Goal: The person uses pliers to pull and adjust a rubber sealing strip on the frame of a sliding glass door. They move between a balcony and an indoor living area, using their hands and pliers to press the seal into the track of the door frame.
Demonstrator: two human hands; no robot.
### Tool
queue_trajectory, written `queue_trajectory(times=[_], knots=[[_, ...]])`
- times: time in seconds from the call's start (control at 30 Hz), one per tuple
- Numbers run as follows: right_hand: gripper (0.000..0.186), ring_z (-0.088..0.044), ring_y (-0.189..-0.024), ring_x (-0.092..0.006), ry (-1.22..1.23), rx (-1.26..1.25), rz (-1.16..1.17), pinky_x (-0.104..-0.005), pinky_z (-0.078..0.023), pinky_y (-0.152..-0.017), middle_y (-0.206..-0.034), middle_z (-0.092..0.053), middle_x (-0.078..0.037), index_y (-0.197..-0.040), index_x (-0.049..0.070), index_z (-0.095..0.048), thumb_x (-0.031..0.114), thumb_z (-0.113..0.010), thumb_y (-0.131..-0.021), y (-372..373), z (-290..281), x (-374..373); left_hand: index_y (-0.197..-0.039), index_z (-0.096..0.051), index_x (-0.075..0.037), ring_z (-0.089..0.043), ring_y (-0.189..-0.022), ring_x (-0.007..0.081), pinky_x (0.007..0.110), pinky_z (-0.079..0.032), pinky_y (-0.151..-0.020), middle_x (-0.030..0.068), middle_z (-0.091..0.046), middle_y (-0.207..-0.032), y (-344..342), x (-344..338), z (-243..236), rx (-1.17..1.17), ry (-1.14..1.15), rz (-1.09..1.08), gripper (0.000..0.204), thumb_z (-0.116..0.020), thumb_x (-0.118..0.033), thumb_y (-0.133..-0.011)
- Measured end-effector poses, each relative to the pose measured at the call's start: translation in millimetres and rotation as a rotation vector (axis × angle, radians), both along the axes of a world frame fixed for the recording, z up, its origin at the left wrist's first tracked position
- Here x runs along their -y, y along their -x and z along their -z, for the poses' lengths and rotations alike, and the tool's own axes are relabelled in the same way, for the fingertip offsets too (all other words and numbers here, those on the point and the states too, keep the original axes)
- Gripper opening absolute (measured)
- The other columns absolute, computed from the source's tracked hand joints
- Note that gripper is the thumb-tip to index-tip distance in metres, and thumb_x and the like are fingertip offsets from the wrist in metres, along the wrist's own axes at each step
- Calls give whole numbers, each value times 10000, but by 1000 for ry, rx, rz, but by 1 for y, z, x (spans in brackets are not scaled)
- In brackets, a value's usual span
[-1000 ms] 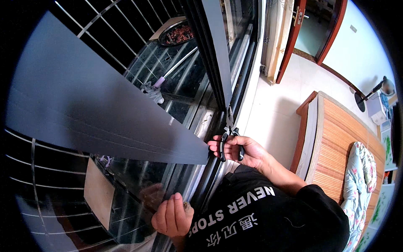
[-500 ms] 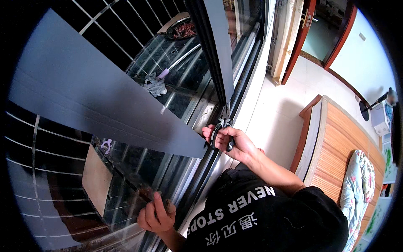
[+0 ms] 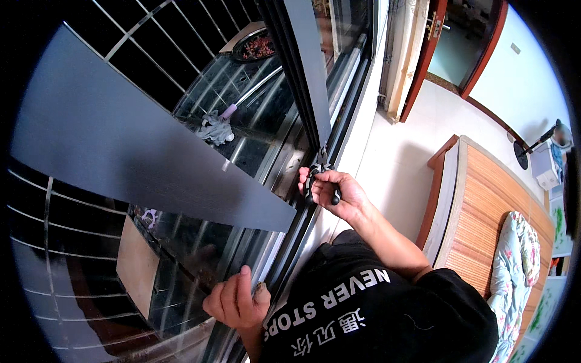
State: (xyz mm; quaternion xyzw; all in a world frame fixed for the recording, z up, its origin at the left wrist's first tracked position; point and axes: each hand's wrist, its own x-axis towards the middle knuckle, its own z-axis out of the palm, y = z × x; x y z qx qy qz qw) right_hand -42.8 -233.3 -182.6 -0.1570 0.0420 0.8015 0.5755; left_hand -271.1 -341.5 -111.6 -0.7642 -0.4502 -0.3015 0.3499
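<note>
My right hand [image 3: 342, 196] is wrapped round a pair of pliers [image 3: 323, 169] with black and grey handles. Their jaws point away from me, at the lower end of a narrow grey upright [image 3: 308, 66] beside the window track [image 3: 345, 130]; whether they touch it I cannot tell. My left hand [image 3: 233, 300] is lower left, near the glass and the track, fingers curled and index finger raised. A small brownish thing shows at its thumb tip, too small to name. Between my hands, the broad grey window frame [image 3: 139, 145] tapers toward the track.
Beyond the window are metal bars [image 3: 130, 33], a mop-like tool with a grey cloth [image 3: 216, 128], a dark tray of reddish pieces [image 3: 257, 47] and a tan board [image 3: 137, 266]. At right stand a bed with a woven mat [image 3: 484, 206], folded bedding [image 3: 513, 260] and a door [image 3: 426, 60].
My left hand has moved a little to the right and up. My right hand keeps hold of the pliers and has shifted slightly. The whole view has tilted a little.
</note>
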Motion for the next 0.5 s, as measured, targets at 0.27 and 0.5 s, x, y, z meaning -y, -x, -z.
queue_trajectory(times=[0.27, 0.5], knots=[[290, -565, -904, -281, -26, 55, 59, -389, -456, -862, -956, -568, -187, -1045, -115, -455, -51, -395, -769, -15, 11, -29, -885, -638, -75, -496, -707, 193, 351, -359, -670, 17, -570, -751, -14, -13, -3, 21, 26, 21, 215, -444, -150, -831], [295, -571, -951, -245, -27, 136, 92, -436, -449, -879, -994, -567, -166, -1058, -62, -458, -46, -427, -765, -35, 9, -54, -830, -648, -123, -505, -655, 171, 336, -297, -651, -21, -565, -682, -26, -26, 1, -13, 3, -13, 206, -442, -116, -819]])
